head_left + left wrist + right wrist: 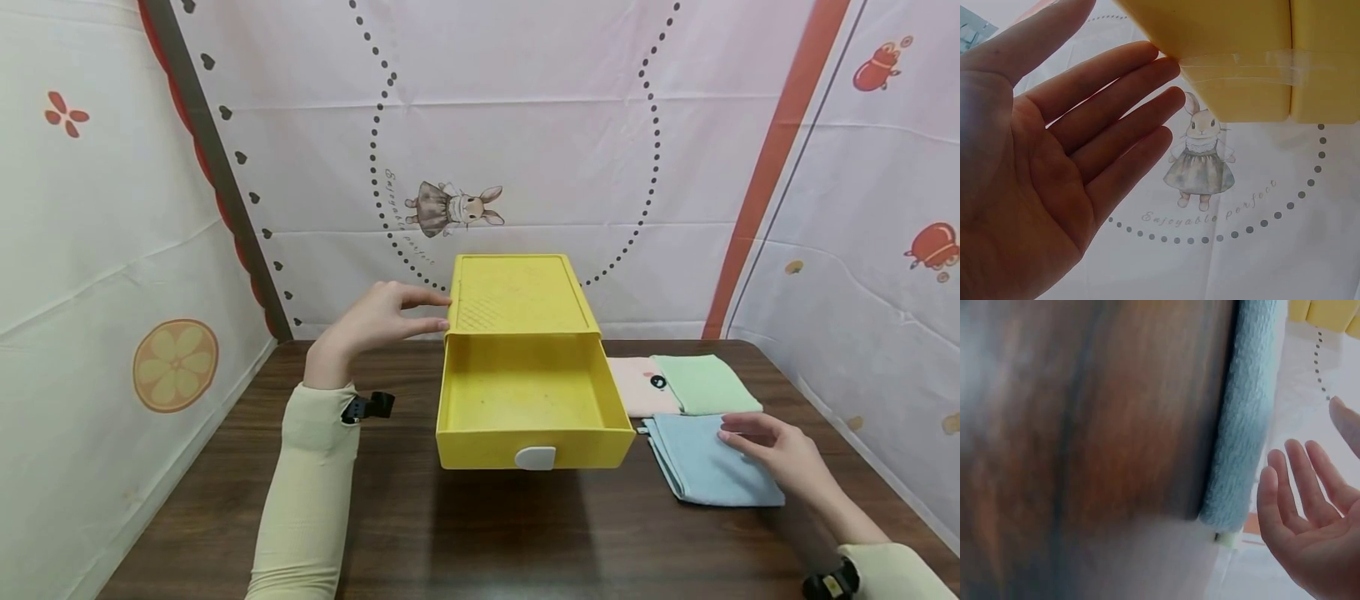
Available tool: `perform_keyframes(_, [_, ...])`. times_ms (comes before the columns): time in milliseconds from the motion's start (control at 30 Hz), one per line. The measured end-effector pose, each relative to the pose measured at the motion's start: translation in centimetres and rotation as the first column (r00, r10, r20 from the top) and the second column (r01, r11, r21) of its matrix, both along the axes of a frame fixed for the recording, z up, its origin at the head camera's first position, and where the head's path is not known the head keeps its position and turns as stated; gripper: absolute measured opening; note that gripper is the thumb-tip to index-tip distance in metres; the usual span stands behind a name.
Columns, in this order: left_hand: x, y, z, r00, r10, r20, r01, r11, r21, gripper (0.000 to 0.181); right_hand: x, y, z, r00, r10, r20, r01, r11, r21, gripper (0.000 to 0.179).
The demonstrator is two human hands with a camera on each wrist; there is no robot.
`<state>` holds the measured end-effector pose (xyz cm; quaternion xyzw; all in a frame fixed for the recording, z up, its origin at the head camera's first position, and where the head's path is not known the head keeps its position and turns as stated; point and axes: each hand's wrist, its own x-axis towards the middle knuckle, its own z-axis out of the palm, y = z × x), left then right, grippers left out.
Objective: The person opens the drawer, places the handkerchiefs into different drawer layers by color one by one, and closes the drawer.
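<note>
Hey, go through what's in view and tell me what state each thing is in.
Yellow drawer: pulled open
Yellow box: top covered, drawer side open
Blue towel: folded, lying flat
Green cloth: lying flat, looks folded
Pink cloth: lying flat, partly hidden
Left hand: open, at the box's left side
Right hand: open, over the towel's edge, contact unclear

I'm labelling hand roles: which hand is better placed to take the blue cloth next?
Probably the right hand: it's by the folded blue cloth, while the left hand is at the yellow drawer box.
</note>
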<state>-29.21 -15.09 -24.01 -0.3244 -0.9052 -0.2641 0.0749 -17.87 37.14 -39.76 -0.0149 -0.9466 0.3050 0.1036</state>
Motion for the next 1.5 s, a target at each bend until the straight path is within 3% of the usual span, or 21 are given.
perform_keyframes(267, [-0.1, -0.1, 0.0, 1.000, 0.000, 0.009, 0.001, 1.000, -0.005, 0.048, -0.3, 1.2, -0.3, 0.998, -0.023, 0.063, 0.025, 0.999, -0.033, 0.056])
perform_keyframes(700, [-0.2, 0.1, -0.1, 1.000, -0.003, 0.002, 0.003, 1.000, -0.012, 0.047, -0.6, 2.1, -1.0, 0.982, -0.120, 0.147, 0.132, 0.988, -0.076, 0.068])
perform_keyframes(1000, [-0.2, 0.1, -0.1, 1.000, 0.003, 0.014, -0.003, 1.000, -0.016, 0.048, -1.0, 2.6, -0.4, 0.931, -0.122, 0.344, 0.164, 0.982, -0.096, 0.090])
perform_keyframes(1500, [-0.3, 0.0, 0.0, 1.000, 0.008, -0.015, -0.008, 1.000, -0.023, 0.046, -1.6, 2.9, -0.6, 0.916, -0.109, 0.387, 0.146, 0.987, -0.069, 0.090])
